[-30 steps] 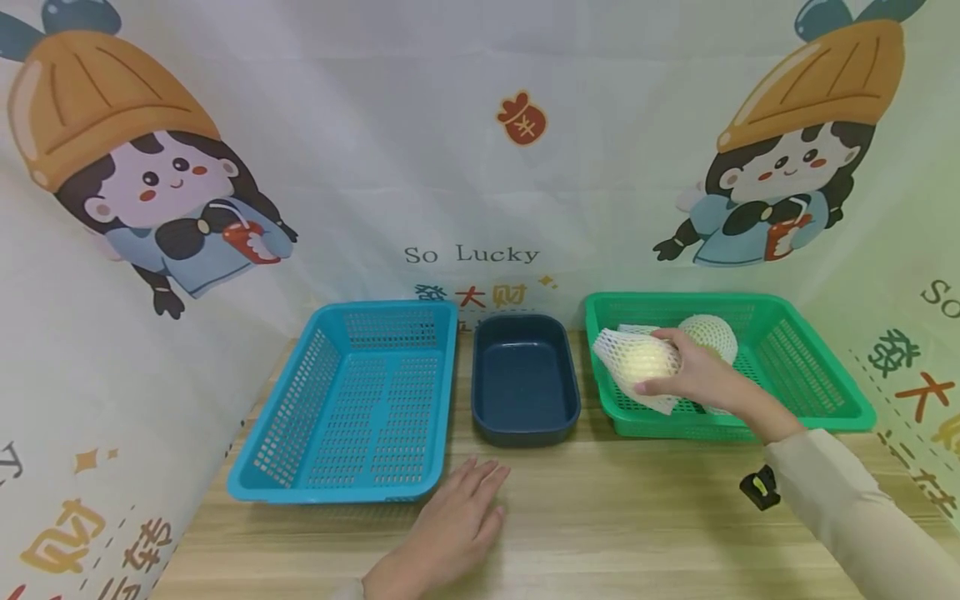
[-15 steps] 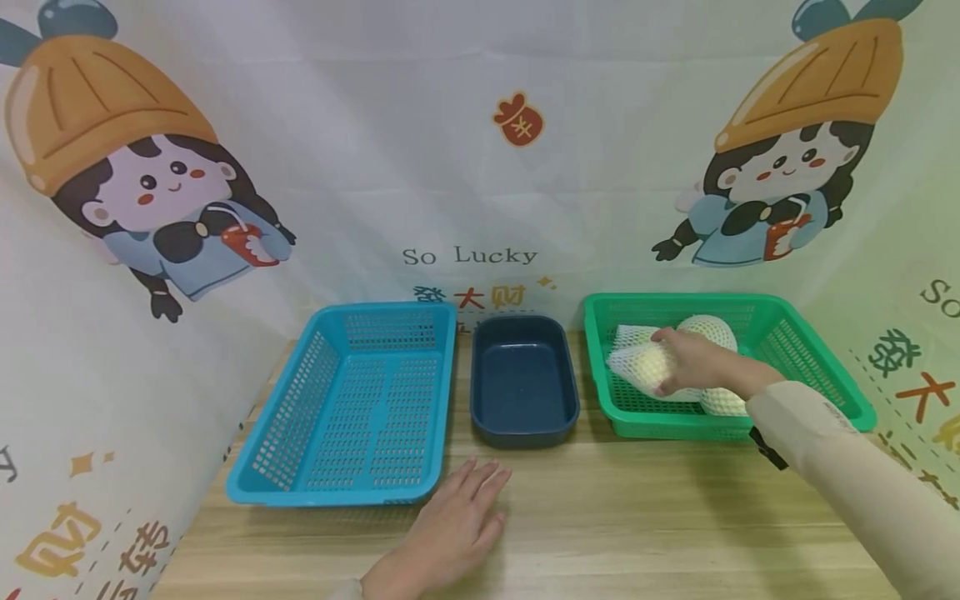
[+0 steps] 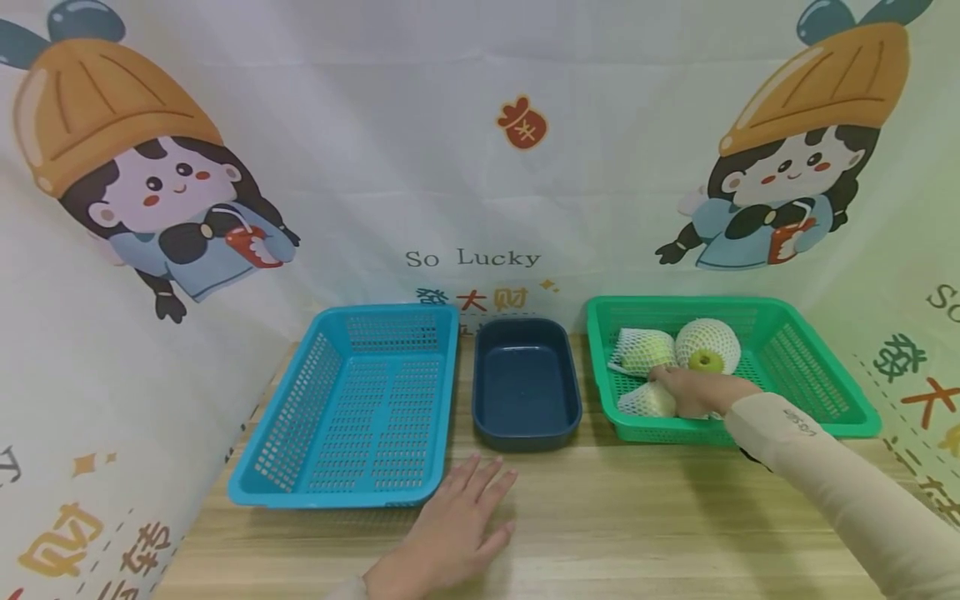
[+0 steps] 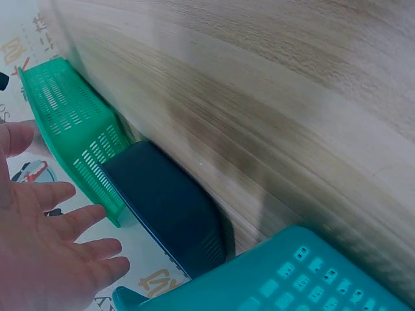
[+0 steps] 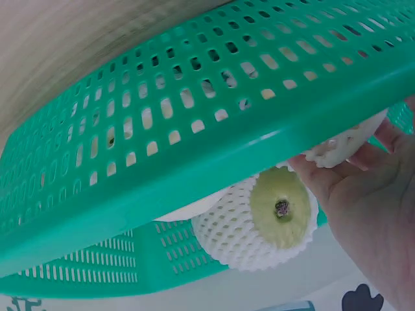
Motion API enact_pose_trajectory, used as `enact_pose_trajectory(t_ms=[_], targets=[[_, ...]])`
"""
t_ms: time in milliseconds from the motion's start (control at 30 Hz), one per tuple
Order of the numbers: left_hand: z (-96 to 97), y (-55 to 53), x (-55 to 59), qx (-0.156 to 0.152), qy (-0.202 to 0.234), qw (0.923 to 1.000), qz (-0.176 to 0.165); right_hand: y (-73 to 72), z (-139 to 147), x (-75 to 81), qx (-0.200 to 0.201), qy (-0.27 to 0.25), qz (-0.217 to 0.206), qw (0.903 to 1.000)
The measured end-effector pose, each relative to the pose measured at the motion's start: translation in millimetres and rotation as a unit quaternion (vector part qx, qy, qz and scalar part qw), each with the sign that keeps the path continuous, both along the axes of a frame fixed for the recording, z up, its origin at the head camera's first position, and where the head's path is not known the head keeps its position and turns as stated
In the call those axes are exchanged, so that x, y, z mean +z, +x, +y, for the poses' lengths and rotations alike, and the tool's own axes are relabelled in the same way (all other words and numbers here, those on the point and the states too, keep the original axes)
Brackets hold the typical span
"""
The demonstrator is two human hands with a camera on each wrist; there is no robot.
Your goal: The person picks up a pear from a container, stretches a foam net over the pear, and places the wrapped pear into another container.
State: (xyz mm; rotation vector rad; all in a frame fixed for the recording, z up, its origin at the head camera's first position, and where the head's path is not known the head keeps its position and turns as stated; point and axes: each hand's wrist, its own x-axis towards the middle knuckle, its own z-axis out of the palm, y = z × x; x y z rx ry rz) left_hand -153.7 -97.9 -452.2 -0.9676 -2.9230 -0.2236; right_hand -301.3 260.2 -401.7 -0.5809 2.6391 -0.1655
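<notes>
In the head view my right hand (image 3: 697, 392) reaches into the green basket (image 3: 817, 367). Its fingers curl round a pale fruit in a white foam net (image 3: 648, 401) at the front left; the right wrist view shows the white net (image 5: 347, 144) between thumb and fingers. Behind lie a second netted fruit (image 3: 647, 353) and a bigger, rounder one (image 3: 707, 340) with its yellow-green end bare. Another white-netted piece is mostly hidden under my right hand. My left hand (image 3: 453, 529) lies with fingers spread at the blue basket's (image 3: 247, 492) front right corner, holding nothing.
Between the two baskets stands a deep dark-blue rectangular bowl (image 3: 525, 433). All three containers stand near the back of a wooden table (image 3: 600, 525). A white printed cloth (image 3: 480, 192) hangs behind and along the sides.
My right hand has brought the netted fruit down from above the basket's left side to its front left floor, uncovering the fruits behind. My left hand stays nearly in place.
</notes>
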Motion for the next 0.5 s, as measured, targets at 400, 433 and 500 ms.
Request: enact_pose_trajectory(t_ms=[400,433,500], targets=[[-1.1,-6.7,-1.5,-0.025,-0.042,0.9961,0.074,15.9,-8.6,12.5,0.009,-0.041,0.059,0.9974],[-1.7,-7.9,-1.9,-0.025,-0.041,0.9959,0.077,20.4,-12.4,14.1,0.016,-0.048,0.089,0.9947],[-2.9,-10.4,-2.7,-0.025,-0.037,0.9959,0.079,29.8,-21.1,15.5,0.037,-0.062,0.162,0.9842]])
